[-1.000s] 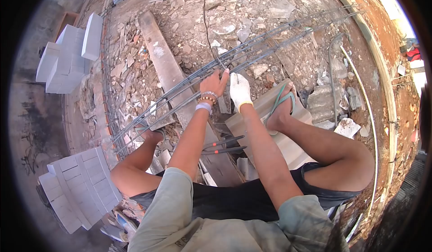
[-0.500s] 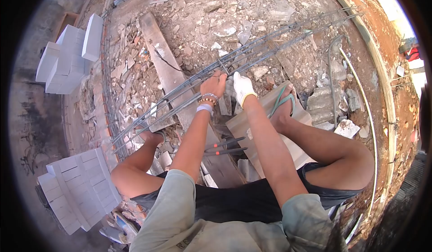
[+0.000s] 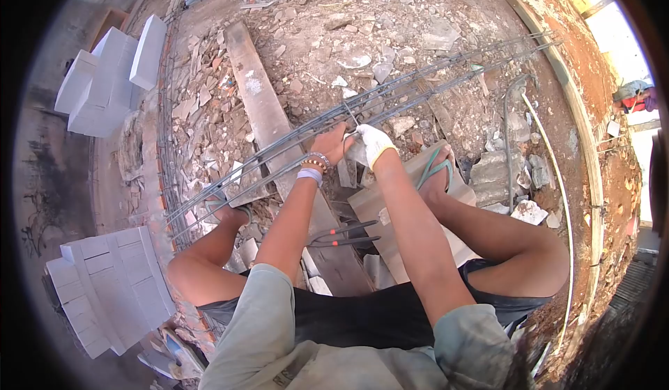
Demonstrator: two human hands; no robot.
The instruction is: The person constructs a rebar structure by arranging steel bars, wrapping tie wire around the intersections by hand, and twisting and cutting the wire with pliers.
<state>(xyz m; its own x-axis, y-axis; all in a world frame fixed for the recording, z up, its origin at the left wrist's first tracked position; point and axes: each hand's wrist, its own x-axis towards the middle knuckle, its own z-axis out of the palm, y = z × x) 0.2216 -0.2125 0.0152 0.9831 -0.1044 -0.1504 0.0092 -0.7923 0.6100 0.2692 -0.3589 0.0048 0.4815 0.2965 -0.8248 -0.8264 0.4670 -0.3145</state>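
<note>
A long bundle of steel rebar point(image 3: 293, 137) runs diagonally in front of me, from beside my left foot to the upper right. A thin bent metal stirrup point(image 3: 351, 113) crosses the bars near the middle. My bare left hand point(image 3: 330, 145), with bracelets at the wrist, is closed at the near side of the bars, its fingers at the stirrup's lower part. My right hand point(image 3: 375, 143), in a white glove, is closed on the stirrup right beside it. The fingertips are partly hidden. Below my hands, pincers point(image 3: 345, 235) with dark handles and orange bands lie across a wooden plank.
The wooden plank point(image 3: 261, 101) lies on broken rubble point(image 3: 327, 52). Stacked pale blocks point(image 3: 115, 278) stand at left, with more blocks point(image 3: 104, 83) farther up. A corrugated sheet point(image 3: 411, 212) lies under my right foot. A white pipe point(image 3: 557, 174) curves along the right side, near a timber edge point(image 3: 589, 136).
My hands have shifted slightly down toward me and the left wrist has turned. A curved part of the stirrup now shows between the hands. The view has shifted a little.
</note>
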